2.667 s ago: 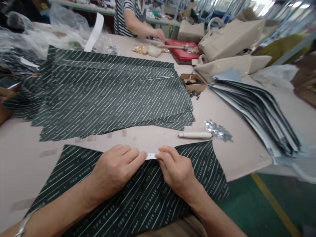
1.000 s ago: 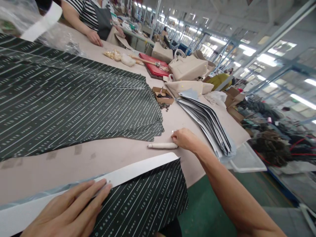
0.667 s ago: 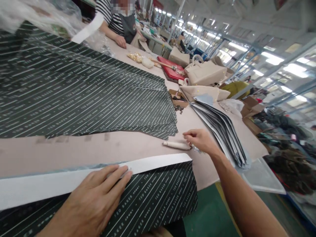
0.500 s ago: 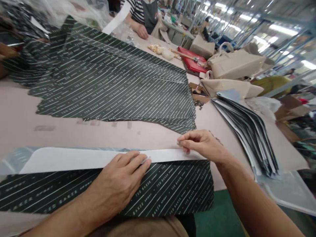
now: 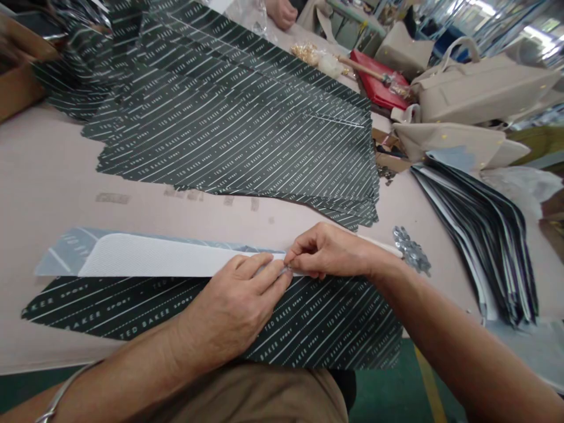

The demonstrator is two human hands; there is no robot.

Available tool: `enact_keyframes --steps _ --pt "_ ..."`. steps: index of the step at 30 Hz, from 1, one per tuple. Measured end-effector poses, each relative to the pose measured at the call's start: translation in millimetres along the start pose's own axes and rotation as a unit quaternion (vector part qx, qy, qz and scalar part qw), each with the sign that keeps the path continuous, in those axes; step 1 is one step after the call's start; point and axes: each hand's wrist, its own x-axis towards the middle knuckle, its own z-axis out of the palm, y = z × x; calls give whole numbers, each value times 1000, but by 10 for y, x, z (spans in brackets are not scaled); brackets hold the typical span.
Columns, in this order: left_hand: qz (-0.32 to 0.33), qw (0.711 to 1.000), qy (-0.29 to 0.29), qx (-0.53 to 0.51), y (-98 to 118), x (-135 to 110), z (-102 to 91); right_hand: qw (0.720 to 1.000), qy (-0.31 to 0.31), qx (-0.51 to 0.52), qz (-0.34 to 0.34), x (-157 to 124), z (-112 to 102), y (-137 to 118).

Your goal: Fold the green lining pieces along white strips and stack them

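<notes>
The worktop [image 5: 53, 176] is pale pinkish and smooth, its near edge running under the fabric panel [image 5: 304, 323], which lies closest to the person with its long axis from left to right. The panel is dark, with slanting white stripes and lettering; its left end narrows to a tip, and its right near corner reaches past the worktop edge above the green floor [image 5: 392, 393]. Beyond the panel spreads a stack of matching striped sheets [image 5: 247, 117] with stepped edges. Between panel and stack runs a band of worktop with greyish marks, and there is wider room to the panel's left. Far right of the panel are stiff beige bags [image 5: 476, 88]; nearer on that side, thin folded pieces [image 5: 480, 235] fan out, curved.

Along the panel's far edge lies a ribbed white strip [image 5: 154, 258], parallel to it, rounded at its left corner, over a bluish-grey fold. The left hand [image 5: 247, 294] lies across the panel's middle, fingers together, thumb hidden, so its grip cannot be told. The right hand [image 5: 319, 252] meets it there, fingertips pinched on a small shiny piece [image 5: 288, 267], too tiny to identify. Just beyond the panel's right part are a pale stick [image 5: 388, 246] and flat silvery discs [image 5: 412, 251].
</notes>
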Motion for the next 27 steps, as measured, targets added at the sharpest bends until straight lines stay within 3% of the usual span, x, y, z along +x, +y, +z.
enact_keyframes --steps 8,16,21,23,25,27 --pt "-7 1000 -10 2 5 -6 -24 1000 -1 -15 -4 30 0 -15" --pt "1 1000 -9 4 11 7 -22 980 111 -158 -41 -70 101 -24" --pt "-1 1000 -19 4 13 25 -25 996 76 -52 -2 -30 92 14" --pt "-1 1000 -18 10 19 31 -33 995 74 -66 4 -41 55 15" --pt "0 1000 -16 17 24 30 -37 985 123 -118 -24 -105 -13 41" --pt "2 1000 -18 24 26 22 -37 950 251 -177 -59 -228 -108 138"
